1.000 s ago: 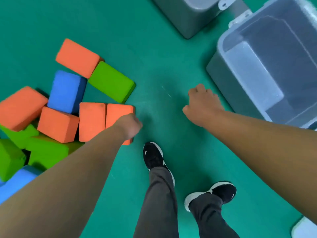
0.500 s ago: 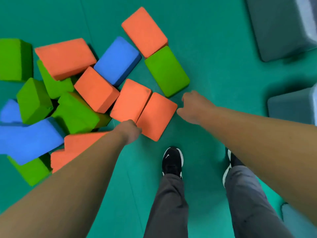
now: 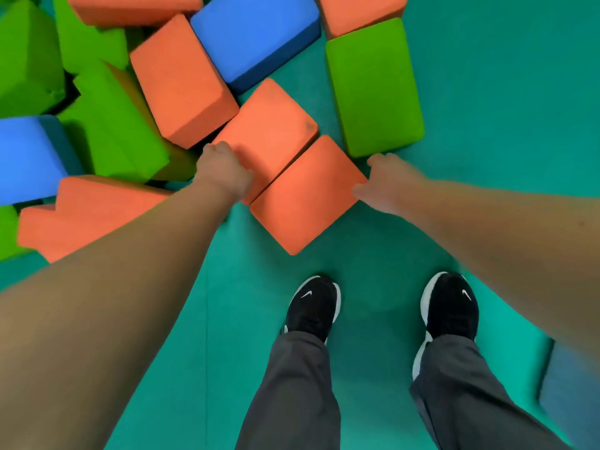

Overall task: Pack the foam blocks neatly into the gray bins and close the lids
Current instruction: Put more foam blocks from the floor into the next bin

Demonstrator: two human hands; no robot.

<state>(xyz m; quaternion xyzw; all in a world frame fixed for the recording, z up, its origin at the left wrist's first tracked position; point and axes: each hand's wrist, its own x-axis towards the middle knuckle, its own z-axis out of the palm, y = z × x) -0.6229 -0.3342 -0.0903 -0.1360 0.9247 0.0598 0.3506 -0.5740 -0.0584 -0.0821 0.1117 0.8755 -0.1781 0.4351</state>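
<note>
Both hands (image 3: 224,177) (image 3: 388,185) now flank the orange blocks (image 3: 305,196).

Near orange block (image 3: 305,196): laid flat on the floor, turned cornerwise.
Second orange block (image 3: 269,131): laid flat, set edge to edge against the near one's far-left side.
Green block (image 3: 373,86): laid flat, just beside both, on the right.
Blue block (image 3: 256,34): set behind the second orange block.
Heap (image 3: 107,125): green, orange and blue blocks piled askew at left.
</note>
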